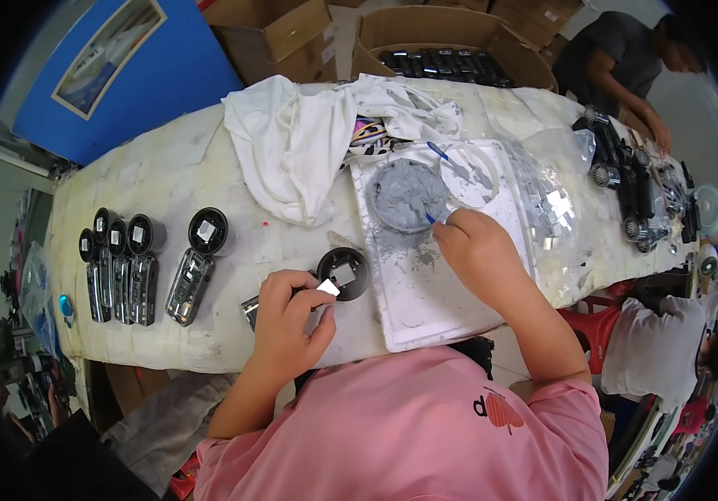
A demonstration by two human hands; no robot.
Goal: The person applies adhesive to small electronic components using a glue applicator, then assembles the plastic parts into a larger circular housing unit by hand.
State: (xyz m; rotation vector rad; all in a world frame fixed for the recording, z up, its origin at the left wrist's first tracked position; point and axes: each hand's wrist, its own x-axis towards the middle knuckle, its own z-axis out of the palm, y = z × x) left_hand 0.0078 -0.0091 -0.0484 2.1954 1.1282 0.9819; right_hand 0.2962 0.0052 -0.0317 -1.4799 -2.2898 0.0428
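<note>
My left hand (288, 327) pinches a small white square piece (328, 289) between thumb and fingers. Just beyond it lies a black device with a round open head (345, 269) and a white square inside; my hand partly covers its handle. Over the white tray (426, 311), my right hand (477, 250) is closed on a thin blue-ended tool (431, 219), its tip at the edge of a round dish of grey paste (409, 194). What the tool's working end looks like is hidden. A second blue-handled tool (437, 151) rests by a white round lid (469, 177) smeared with grey.
Several similar black devices (188, 284) lie in a row on the left of the table. White cloths (284, 146) are bunched at the back. At the right are plastic bags (555, 200) and black hand-held appliances (626, 179), with another person (618, 63) beyond.
</note>
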